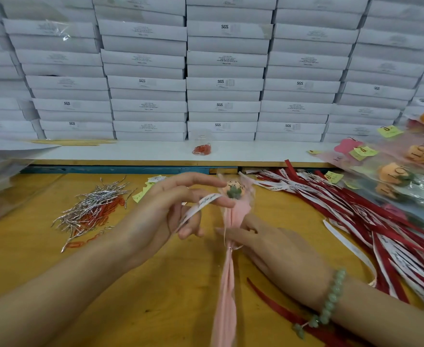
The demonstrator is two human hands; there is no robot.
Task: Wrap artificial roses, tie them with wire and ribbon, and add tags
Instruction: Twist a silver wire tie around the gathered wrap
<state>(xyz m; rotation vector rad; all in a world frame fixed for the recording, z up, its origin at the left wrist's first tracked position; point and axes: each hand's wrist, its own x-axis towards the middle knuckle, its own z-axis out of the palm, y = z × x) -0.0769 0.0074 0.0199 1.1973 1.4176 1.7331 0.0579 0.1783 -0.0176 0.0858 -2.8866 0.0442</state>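
Note:
A pink-wrapped artificial rose (234,194) stands tilted over the yellow table, its orange head with green sepals pointing away from me. My right hand (263,241) grips the wrap at its pinched neck (231,246), where a thin wire tie shows. My left hand (175,206) holds a white printed ribbon (200,205) between its fingers, just left of the rose head. The pink wrap's tail (227,296) hangs down toward me.
Silver and orange wire ties (93,209) lie piled at left. Red and white ribbons (356,216) spread across the right. Finished wrapped roses with yellow tags (403,169) lie at far right. White boxes (223,83) are stacked behind a shelf holding a bag of red clips (202,149).

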